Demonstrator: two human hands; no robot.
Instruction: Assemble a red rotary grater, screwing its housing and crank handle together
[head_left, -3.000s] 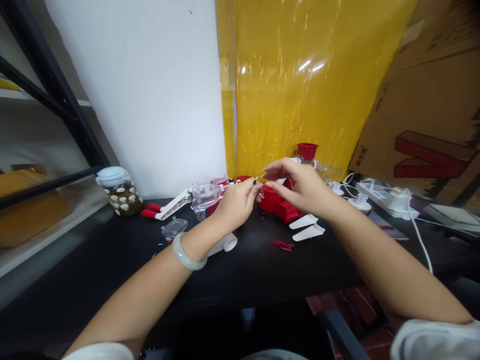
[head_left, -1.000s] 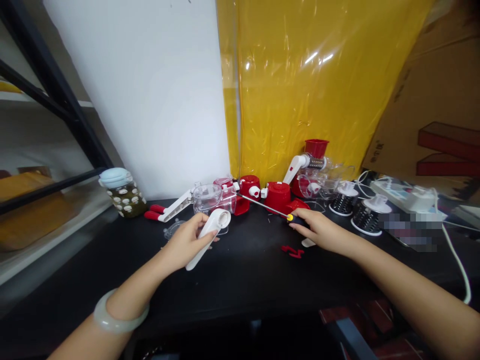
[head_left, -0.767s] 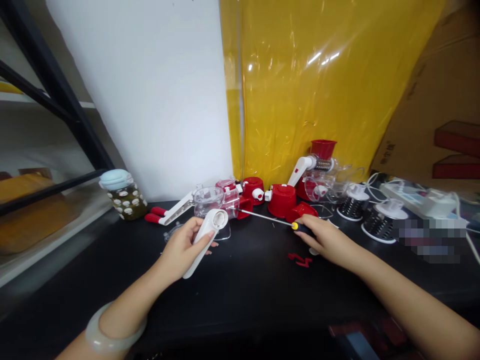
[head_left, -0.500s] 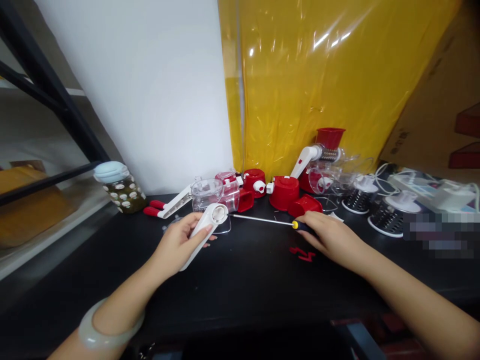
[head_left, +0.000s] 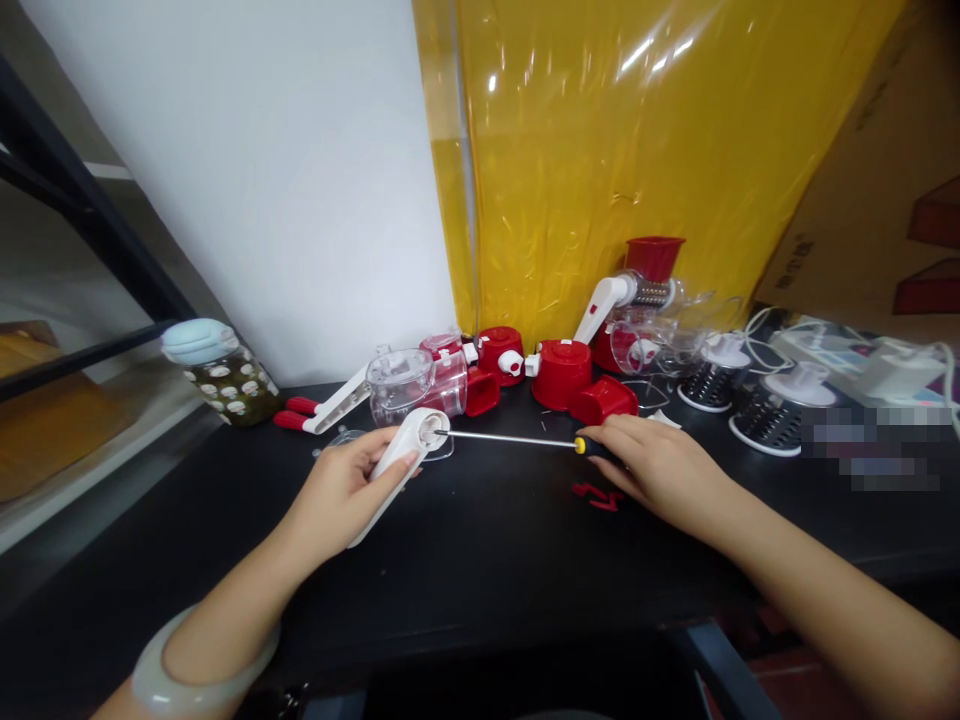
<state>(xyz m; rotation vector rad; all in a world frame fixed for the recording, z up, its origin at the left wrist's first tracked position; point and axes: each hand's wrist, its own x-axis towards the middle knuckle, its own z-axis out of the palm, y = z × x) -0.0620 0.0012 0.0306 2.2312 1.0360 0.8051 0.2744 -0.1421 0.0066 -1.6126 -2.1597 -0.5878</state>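
My left hand (head_left: 346,492) is closed around a white plastic crank handle (head_left: 396,462), its round socket end tilted up and facing right. A screwdriver (head_left: 510,438) with a long steel shaft and a yellow-and-dark grip lies level in my right hand (head_left: 651,458), fingers wrapped round the grip. The shaft's tip reaches into the round socket of the handle; what it touches inside is too small to make out. Below the screwdriver, small red plastic pieces (head_left: 598,496) lie on the black table (head_left: 480,580).
Behind my hands stand a clear plastic grater housing (head_left: 401,385), red bases (head_left: 561,372) and white crank handles with red grips (head_left: 300,412). Grater drums (head_left: 776,415) and a power strip (head_left: 900,370) are at right. A lidded jar (head_left: 221,372) stands at left.
The screwdriver's tip has gone from the rim of the handle's socket to inside it. My right hand has shifted slightly left, and the whole view has moved a little.
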